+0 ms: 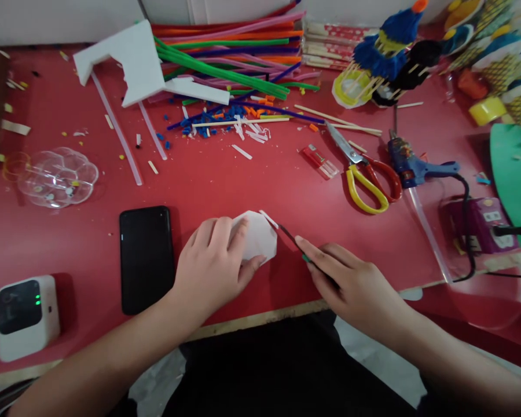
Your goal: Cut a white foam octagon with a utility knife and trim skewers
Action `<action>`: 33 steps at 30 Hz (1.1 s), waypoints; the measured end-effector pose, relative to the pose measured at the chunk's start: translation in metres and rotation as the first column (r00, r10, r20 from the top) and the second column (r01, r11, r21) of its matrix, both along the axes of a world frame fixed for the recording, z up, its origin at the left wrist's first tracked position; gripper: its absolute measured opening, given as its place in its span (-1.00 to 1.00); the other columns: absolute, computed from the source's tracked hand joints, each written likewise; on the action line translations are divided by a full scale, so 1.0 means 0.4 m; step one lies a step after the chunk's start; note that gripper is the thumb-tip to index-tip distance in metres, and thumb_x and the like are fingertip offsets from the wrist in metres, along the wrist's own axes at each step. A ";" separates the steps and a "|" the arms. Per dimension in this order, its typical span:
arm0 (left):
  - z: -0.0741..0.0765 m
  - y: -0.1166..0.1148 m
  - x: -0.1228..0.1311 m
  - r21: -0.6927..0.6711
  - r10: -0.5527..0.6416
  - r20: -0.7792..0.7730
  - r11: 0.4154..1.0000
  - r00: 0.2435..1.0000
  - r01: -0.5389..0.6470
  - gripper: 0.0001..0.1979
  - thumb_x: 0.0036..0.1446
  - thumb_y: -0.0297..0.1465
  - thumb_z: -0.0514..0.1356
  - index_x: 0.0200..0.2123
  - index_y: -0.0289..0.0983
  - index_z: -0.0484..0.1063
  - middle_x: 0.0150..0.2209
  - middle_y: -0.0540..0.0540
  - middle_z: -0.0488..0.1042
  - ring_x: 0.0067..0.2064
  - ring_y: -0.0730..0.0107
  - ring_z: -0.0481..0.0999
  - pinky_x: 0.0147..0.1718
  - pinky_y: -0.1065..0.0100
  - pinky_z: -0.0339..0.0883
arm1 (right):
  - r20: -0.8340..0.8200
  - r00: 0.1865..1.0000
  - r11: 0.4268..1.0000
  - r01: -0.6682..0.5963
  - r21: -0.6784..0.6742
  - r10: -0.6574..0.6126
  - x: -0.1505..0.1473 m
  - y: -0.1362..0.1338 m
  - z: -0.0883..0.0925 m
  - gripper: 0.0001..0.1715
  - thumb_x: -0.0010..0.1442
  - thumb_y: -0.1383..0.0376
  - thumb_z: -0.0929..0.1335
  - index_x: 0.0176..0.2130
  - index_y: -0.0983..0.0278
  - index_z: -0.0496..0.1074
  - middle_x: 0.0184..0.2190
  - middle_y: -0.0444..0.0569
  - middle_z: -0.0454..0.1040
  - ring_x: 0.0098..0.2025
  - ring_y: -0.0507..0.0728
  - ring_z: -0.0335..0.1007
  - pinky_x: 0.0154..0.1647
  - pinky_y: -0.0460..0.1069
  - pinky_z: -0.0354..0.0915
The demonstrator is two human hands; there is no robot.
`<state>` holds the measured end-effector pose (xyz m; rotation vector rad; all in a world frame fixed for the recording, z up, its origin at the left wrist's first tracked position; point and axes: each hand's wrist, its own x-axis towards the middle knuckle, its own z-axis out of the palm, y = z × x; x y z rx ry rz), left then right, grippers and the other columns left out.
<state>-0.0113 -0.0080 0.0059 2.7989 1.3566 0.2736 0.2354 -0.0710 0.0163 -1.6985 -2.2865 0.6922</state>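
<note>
My left hand (pixel 217 252) presses a white many-sided piece of foam board (pixel 260 234) against the red table, fingers curled over its left side and thumb on its lower edge. In my right hand (pixel 351 278) is a slim craft knife (pixel 292 236), its dark blade pointing up and left towards the board; most of the handle is hidden in my fingers. At the blade's tip, beside the board's upper right edge, lies a thin white strip (pixel 268 219). A black phone (pixel 146 260) rests to the left of my left hand.
Scissors (pixel 360 168), a blue glue gun (pixel 417 162) with its cord and a purple power block (pixel 480 223) are at right. Behind lie pipe cleaners (pixel 226 52), scraps and a white foam cutout (pixel 134 63). A white device (pixel 26 318) stands front left.
</note>
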 end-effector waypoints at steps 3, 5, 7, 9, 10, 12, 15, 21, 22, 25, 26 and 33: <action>0.000 0.001 -0.007 0.034 0.043 -0.021 0.999 0.999 -0.042 -0.46 0.31 -0.15 0.09 0.09 -0.50 0.43 -0.25 -0.31 0.51 -0.27 0.01 0.50 -0.38 0.08 0.47 | 0.031 0.999 1.000 -0.015 0.004 0.015 0.001 0.038 -0.002 -0.44 0.36 0.36 0.20 0.31 0.32 0.27 -0.21 0.04 0.52 -0.32 0.10 0.51 -0.35 -0.01 0.45; -0.001 0.005 -0.012 0.053 0.039 0.023 0.998 0.999 -0.040 -0.52 0.29 -0.20 0.11 0.05 -0.49 0.45 -0.17 -0.34 0.53 -0.21 -0.01 0.52 -0.30 0.06 0.49 | 0.067 0.998 1.000 -0.009 0.026 0.007 0.003 0.070 -0.005 -0.43 0.35 0.35 0.20 0.30 0.31 0.28 -0.22 0.04 0.52 -0.32 0.12 0.50 -0.33 0.01 0.44; -0.003 0.010 -0.015 0.042 -0.039 0.085 0.998 0.996 0.036 -0.59 0.26 -0.28 0.13 0.04 -0.44 0.45 0.01 -0.37 0.52 0.00 -0.08 0.51 -0.06 0.00 0.47 | 0.077 0.997 0.998 -0.005 0.067 0.000 0.004 0.106 -0.009 -0.44 0.35 0.35 0.20 0.29 0.32 0.31 -0.24 0.05 0.52 -0.30 0.13 0.50 -0.30 0.02 0.42; -0.006 0.014 -0.016 -0.004 -0.173 0.121 0.985 0.977 0.175 -0.61 0.22 -0.34 0.13 0.07 -0.38 0.45 0.21 -0.31 0.41 0.24 -0.10 0.36 0.20 -0.06 0.29 | 0.057 0.998 0.994 -0.007 0.110 0.000 0.002 0.144 -0.014 -0.45 0.34 0.35 0.20 0.27 0.32 0.34 -0.23 0.05 0.54 -0.25 0.15 0.51 -0.24 0.03 0.42; -0.008 0.015 -0.016 -0.033 -0.228 0.123 0.972 0.966 0.233 -0.59 0.21 -0.35 0.13 0.10 -0.34 0.44 0.28 -0.26 0.35 0.32 -0.10 0.28 0.27 -0.08 0.20 | 0.045 0.999 0.992 -0.003 0.126 -0.002 0.001 0.163 -0.016 -0.46 0.33 0.35 0.21 0.26 0.30 0.34 -0.21 0.05 0.55 -0.23 0.15 0.51 -0.22 0.03 0.42; -0.010 0.015 -0.014 -0.084 -0.273 0.101 0.956 0.957 0.281 -0.54 0.20 -0.35 0.14 0.17 -0.25 0.41 0.35 -0.17 0.28 0.37 -0.10 0.21 0.27 -0.08 0.20 | 0.030 0.999 0.989 0.017 0.147 -0.021 -0.003 0.192 -0.016 -0.46 0.33 0.33 0.22 0.26 0.27 0.34 -0.19 0.05 0.57 -0.18 0.17 0.53 -0.17 0.05 0.42; -0.005 0.010 -0.010 -0.085 -0.210 0.037 0.974 0.977 0.212 -0.53 0.24 -0.30 0.15 0.22 -0.12 0.39 0.29 -0.13 0.37 0.23 -0.12 0.37 0.06 -0.04 0.40 | 0.012 0.999 0.987 0.046 0.152 -0.048 -0.010 0.209 -0.009 -0.46 0.32 0.32 0.23 0.26 0.24 0.33 -0.15 0.05 0.59 -0.13 0.19 0.54 -0.14 0.07 0.43; 0.001 -0.005 -0.001 0.015 -0.096 -0.011 0.995 0.995 0.097 -0.51 0.23 -0.10 0.23 0.13 -0.23 0.46 -0.02 -0.32 0.54 0.01 -0.12 0.50 -0.11 -0.02 0.49 | -0.066 0.998 0.993 0.010 0.115 -0.002 -0.021 0.158 0.005 -0.45 0.30 0.37 0.24 0.25 0.25 0.33 -0.15 0.05 0.60 -0.17 0.17 0.54 -0.16 0.06 0.44; -0.002 -0.007 0.001 0.010 -0.098 -0.003 0.995 0.995 0.098 -0.54 0.22 -0.15 0.25 0.12 -0.25 0.46 0.02 -0.34 0.51 0.08 -0.13 0.48 -0.06 -0.01 0.48 | -0.077 0.997 0.995 0.004 0.101 0.004 -0.024 0.147 0.006 -0.44 0.30 0.37 0.24 0.26 0.24 0.32 -0.14 0.05 0.59 -0.16 0.17 0.54 -0.16 0.06 0.44; -0.011 -0.009 0.008 -0.006 -0.134 0.044 0.991 0.990 0.134 -0.58 0.22 -0.31 0.25 0.12 -0.31 0.43 0.19 -0.37 0.41 0.25 -0.14 0.36 0.09 0.01 0.43 | -0.095 0.995 0.998 -0.011 0.054 0.016 -0.036 0.118 0.009 -0.44 0.31 0.36 0.23 0.27 0.24 0.31 -0.13 0.07 0.58 -0.16 0.16 0.54 -0.14 0.07 0.46; -0.012 -0.010 0.010 -0.011 -0.144 0.058 0.989 0.988 0.145 -0.58 0.22 -0.31 0.24 0.12 -0.34 0.43 0.21 -0.37 0.40 0.27 -0.16 0.34 0.10 0.00 0.42 | -0.097 0.995 0.999 -0.013 0.033 0.017 -0.040 0.110 0.010 -0.44 0.31 0.36 0.23 0.27 0.26 0.31 -0.14 0.08 0.58 -0.16 0.16 0.54 -0.14 0.07 0.46; -0.007 -0.014 0.015 0.029 -0.095 0.042 0.995 0.995 0.093 -0.58 0.22 -0.28 0.16 0.07 -0.40 0.47 0.06 -0.37 0.52 0.07 -0.16 0.50 -0.08 -0.02 0.50 | -0.051 0.998 0.998 -0.031 -0.055 0.028 -0.058 0.090 0.016 -0.40 0.31 0.38 0.21 0.31 0.29 0.27 -0.11 0.10 0.54 -0.22 0.13 0.52 -0.18 0.06 0.47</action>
